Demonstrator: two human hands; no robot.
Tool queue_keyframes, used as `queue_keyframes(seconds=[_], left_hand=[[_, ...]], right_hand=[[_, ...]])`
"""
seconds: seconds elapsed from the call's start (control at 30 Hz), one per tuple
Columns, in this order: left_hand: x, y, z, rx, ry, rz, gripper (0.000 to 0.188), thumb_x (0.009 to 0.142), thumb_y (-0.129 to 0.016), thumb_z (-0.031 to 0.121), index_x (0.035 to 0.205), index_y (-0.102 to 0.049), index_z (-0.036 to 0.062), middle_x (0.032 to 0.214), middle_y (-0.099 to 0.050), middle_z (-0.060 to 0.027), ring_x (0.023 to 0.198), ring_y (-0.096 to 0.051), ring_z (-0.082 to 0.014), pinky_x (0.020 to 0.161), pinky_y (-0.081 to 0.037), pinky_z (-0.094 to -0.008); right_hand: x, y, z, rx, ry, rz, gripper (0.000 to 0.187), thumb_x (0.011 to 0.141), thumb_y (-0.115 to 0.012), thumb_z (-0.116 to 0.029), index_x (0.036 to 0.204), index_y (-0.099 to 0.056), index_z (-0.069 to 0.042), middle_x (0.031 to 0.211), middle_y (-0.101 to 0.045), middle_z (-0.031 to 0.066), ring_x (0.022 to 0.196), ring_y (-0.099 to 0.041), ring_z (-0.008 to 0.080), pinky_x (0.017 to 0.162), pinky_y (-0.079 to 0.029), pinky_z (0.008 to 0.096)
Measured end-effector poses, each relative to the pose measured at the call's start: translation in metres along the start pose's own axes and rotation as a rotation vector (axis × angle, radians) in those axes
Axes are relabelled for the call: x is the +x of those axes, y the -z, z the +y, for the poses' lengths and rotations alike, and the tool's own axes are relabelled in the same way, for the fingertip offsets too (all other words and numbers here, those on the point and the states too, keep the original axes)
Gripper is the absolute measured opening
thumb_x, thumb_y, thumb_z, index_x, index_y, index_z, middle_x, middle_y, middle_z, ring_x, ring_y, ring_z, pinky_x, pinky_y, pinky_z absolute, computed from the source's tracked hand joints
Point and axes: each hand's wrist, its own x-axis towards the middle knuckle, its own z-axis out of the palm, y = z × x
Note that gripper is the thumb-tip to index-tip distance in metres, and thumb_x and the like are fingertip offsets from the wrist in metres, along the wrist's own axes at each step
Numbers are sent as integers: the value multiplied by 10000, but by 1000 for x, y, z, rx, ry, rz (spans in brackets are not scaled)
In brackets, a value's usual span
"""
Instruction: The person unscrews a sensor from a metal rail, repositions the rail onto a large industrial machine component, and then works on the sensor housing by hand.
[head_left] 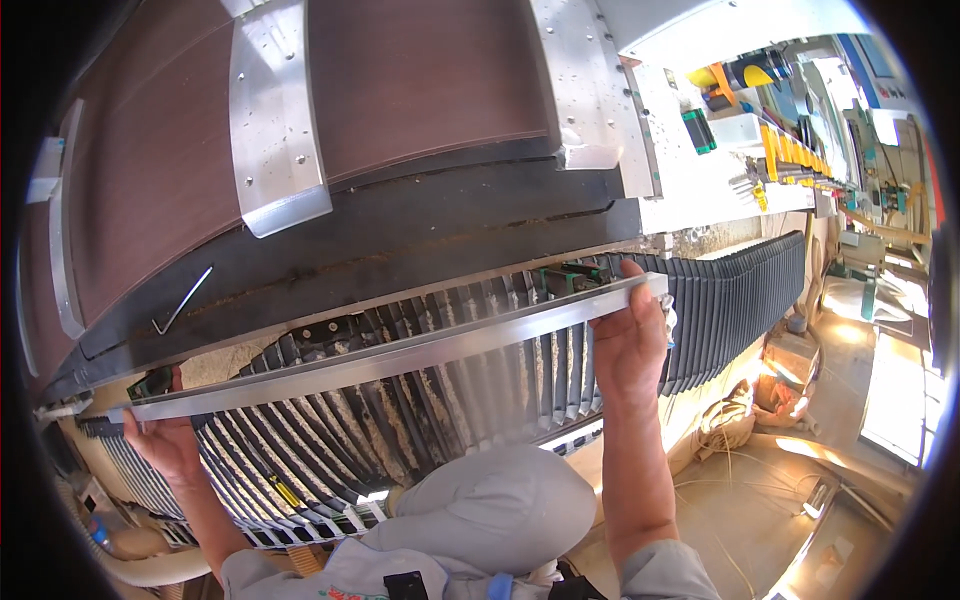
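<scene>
A long silver metal bar point(420, 353) spans crosswise in front of me, its right end a little higher in the picture. My left hand point(165, 445) is closed around its left end. Near the opposite end, my right hand point(632, 345) grips it with the thumb on the upper side. Beneath and behind the bar runs a black pleated bellows cover point(725, 310) with pale chips lying in its folds. Just behind the bar by my right hand are dark green-black blocks point(575, 278). An L-shaped hex key point(185, 300) lies on the black ledge point(400, 225).
Brown panels point(430, 80) with silver brackets point(270, 120) rise beyond the ledge. A small yellow object point(285, 490) rests on the bellows below the bar. Yellow-handled tools point(790, 155) stand at the upper right. Cables and a crumpled bag point(728, 420) lie on the right floor.
</scene>
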Motion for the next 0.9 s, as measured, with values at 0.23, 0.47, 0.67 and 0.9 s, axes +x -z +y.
queue_keyframes(seconds=[0.23,0.47,0.67,0.9], left_hand=[[4,-8,-9,14,-35,186,683,961,-626,454,1481,-460,43,1457,-567,-144,1353,-539,-321,1233,-332,-564],[6,-16,-8,29,-56,231,691,922,-677,454,1435,-486,32,1415,-587,-165,1323,-556,-344,1216,-350,-588],[2,-37,-11,68,-68,351,730,918,-679,471,1487,-439,82,1481,-532,-145,1355,-524,-358,1203,-377,-572],[5,-18,-2,91,-83,235,696,896,-703,490,1446,-509,108,1470,-552,-127,1354,-523,-374,1222,-328,-591]], right_hand=[[0,0,3,23,-40,55,657,962,-664,-434,1424,-495,1,1289,-645,138,1183,-621,225,1067,-446,391],[-5,-10,-7,28,-73,7,800,972,-672,-439,1502,-344,62,1350,-599,243,1251,-595,282,1115,-421,415],[0,0,12,25,-145,17,1024,819,-770,-563,1485,-361,99,1408,-546,255,1260,-587,281,1103,-435,396],[2,-4,10,15,-265,-47,1161,695,-825,-679,1442,-437,121,1287,-623,167,1194,-606,223,1048,-447,348]])
